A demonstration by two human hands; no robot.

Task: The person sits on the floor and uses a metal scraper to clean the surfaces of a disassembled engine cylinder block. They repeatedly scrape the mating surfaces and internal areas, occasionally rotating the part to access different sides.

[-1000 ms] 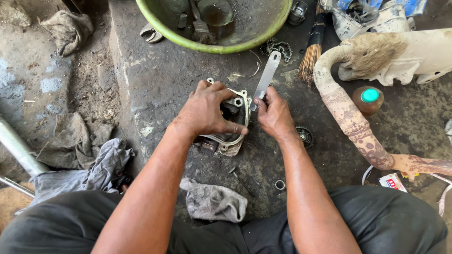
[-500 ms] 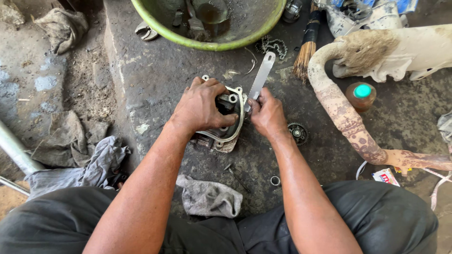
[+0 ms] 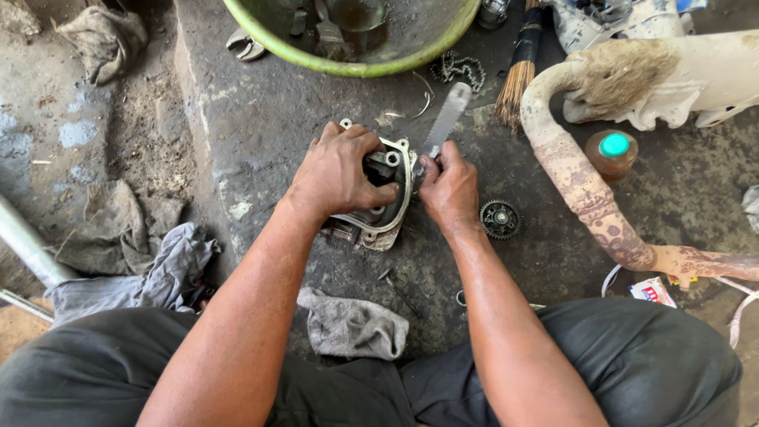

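Observation:
My left hand (image 3: 338, 174) grips a grimy metal engine cylinder head (image 3: 381, 207) that rests on the dark concrete floor. Its pale gasket rim faces up and to the right. My right hand (image 3: 447, 188) holds a flat toothed metal blade (image 3: 446, 120), with the blade's lower end pressed against the right rim of the cylinder head. The blade points up and away toward the green basin.
A green basin (image 3: 356, 67) with a brush and dark liquid stands at the top. A small gear (image 3: 500, 219) lies right of my right hand. A rusty exhaust pipe (image 3: 581, 194), a teal-capped bottle (image 3: 612, 153), a broom brush (image 3: 517, 71), a chain (image 3: 458, 69) and rags (image 3: 352, 324) lie around.
My right hand and the blade have slid slightly up along the cylinder head's rim. My left hand keeps its grip. The view has shifted a little.

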